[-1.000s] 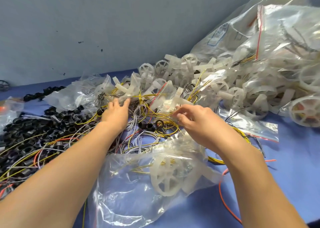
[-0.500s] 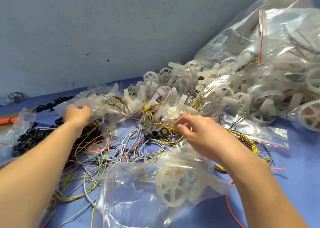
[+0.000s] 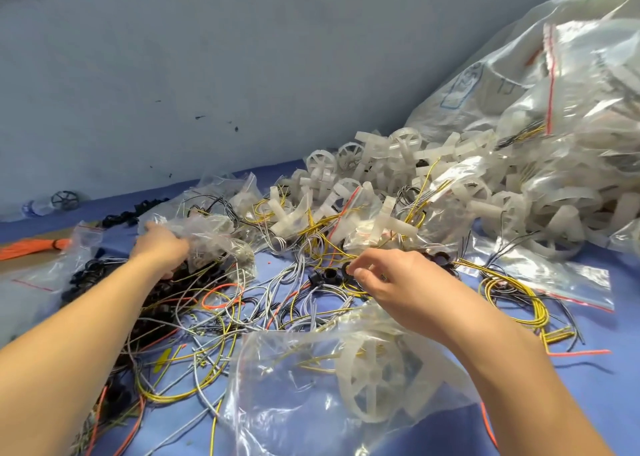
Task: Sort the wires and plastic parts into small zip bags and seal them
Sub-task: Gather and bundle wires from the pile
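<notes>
A tangle of yellow, grey, black and orange wires (image 3: 221, 313) covers the blue table (image 3: 571, 386). My left hand (image 3: 161, 247) grips a crumpled clear zip bag (image 3: 214, 237) holding parts, at the left of the tangle. My right hand (image 3: 391, 282) pinches a small black ring (image 3: 347, 269) among yellow wires at the centre. A clear zip bag with a white plastic wheel (image 3: 367, 383) and wires lies in front, under my right forearm. White plastic wheels and cross pieces (image 3: 381, 192) are heaped behind.
A large clear sack (image 3: 571, 116) of filled zip bags fills the right side. Black rings (image 3: 83, 279) lie at the left beside a bundle of orange wires (image 3: 31, 247). A flat zip bag (image 3: 554, 279) lies at right. A grey wall rises behind.
My left hand pulled the crumpled bag leftward off the pile, then drew it back a little toward the middle. My right hand dropped slightly onto the black rings.
</notes>
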### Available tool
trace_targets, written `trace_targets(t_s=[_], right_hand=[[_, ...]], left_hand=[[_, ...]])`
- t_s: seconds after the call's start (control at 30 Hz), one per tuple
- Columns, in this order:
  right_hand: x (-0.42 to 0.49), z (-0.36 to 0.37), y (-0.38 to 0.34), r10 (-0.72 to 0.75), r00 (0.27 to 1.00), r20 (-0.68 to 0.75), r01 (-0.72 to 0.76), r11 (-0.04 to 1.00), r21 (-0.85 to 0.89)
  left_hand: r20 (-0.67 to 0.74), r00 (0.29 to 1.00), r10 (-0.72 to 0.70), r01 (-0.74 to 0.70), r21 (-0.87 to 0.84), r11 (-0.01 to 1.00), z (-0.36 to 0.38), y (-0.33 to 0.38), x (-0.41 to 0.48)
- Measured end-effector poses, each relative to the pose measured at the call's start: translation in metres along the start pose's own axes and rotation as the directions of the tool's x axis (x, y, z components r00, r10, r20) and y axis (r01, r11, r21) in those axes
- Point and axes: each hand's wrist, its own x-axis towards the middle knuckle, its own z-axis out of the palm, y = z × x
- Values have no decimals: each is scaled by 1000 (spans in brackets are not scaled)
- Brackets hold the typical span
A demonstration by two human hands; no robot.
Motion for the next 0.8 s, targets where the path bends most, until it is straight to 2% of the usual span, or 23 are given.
trace_targets(t_s=[0.07,0.13,0.17,0.2,0.23,0.3,0.37,0.4,0.47,0.5,0.57,0.6,0.7,0.73,0.8], right_hand=[[0,1,-1,-2,1000,6,2,1000,-2],[1,1,-2,-3,1000,10,3,1000,-1],[2,1,-2,-2,1000,9,2,1000,-3],[3,1,-3,0,1000,6,0,1000,-6],[4,1,-3,0,1000,4,1,1000,-11],[5,2,-4,-3,1000,4,3,1000,-16],[5,5,-5,-6,1000,9,7,1000,-16],[6,6,-5,-6,1000,12,6,1000,-11],[7,8,-6,-6,1000,27,6,1000,0],[7,9,-7,-9,999,31,9,1000,2],[9,9,-7,-14,1000,28,14,1000,3],[9,9,-7,-15,1000,27,15,1000,1],[9,9,-8,-18,1000,26,18,1000,-5],[9,9,-8,-20,999,25,20,1000,-7],[8,9,-7,-26,999,19,27,1000,-13]], left_hand=[[-261,963,73,-91,-57,994,-4,3,-2],[-497,819,285,-326,6,945,-9,10,-5],[-533,748,396,-430,67,901,-10,16,-5],[-503,710,493,-513,110,851,-10,24,-4],[-412,709,572,-574,132,808,-8,33,-3],[-101,766,634,-613,183,769,0,45,-5],[235,812,535,-583,276,764,7,47,-9],[356,805,475,-585,341,736,11,46,-12],[485,773,410,-617,426,661,12,45,-15],[511,768,386,-611,400,683,11,45,-16],[541,770,339,-530,245,812,10,46,-17],[490,796,355,-506,216,835,9,45,-17],[159,854,496,-521,248,817,16,38,-7],[141,860,490,-510,192,839,20,38,-5],[242,856,457,-485,71,871,28,43,-4]])
